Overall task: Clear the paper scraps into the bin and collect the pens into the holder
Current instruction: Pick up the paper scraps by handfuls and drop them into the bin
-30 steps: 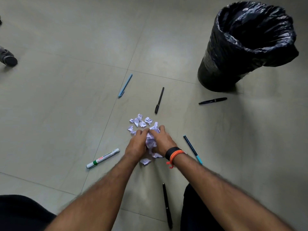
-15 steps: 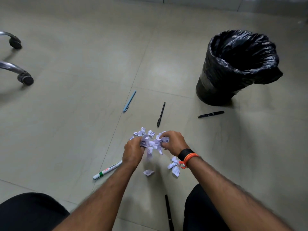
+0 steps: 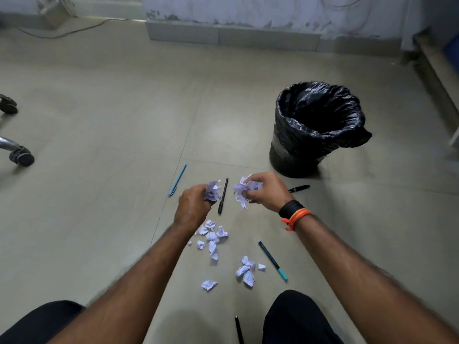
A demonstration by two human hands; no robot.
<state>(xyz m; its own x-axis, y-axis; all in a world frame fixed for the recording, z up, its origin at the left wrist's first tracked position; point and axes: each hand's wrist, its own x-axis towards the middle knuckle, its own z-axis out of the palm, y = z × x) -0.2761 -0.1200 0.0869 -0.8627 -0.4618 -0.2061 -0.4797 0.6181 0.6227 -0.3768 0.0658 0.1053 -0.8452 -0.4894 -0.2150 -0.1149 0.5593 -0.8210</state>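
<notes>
My left hand is shut on a wad of white paper scraps, raised above the floor. A second wad of scraps is gripped in my right hand, which is nearer the bin, a black-bagged bin at the right. Several loose scraps lie on the tiles under my arms, with more scraps lower down. Pens lie scattered: a light blue pen, a black pen between my hands, a black pen by the bin, a teal-tipped pen, and a black pen between my knees. No holder is in view.
Chair castors stand at the left edge. A wall base and a cable run along the back. A wooden edge runs at the far right. My knees are at the bottom.
Both hands have lifted off the floor and moved apart, each carrying a wad of scraps. Some scraps fell back to the tiles. The camera has tilted up, showing the wall.
</notes>
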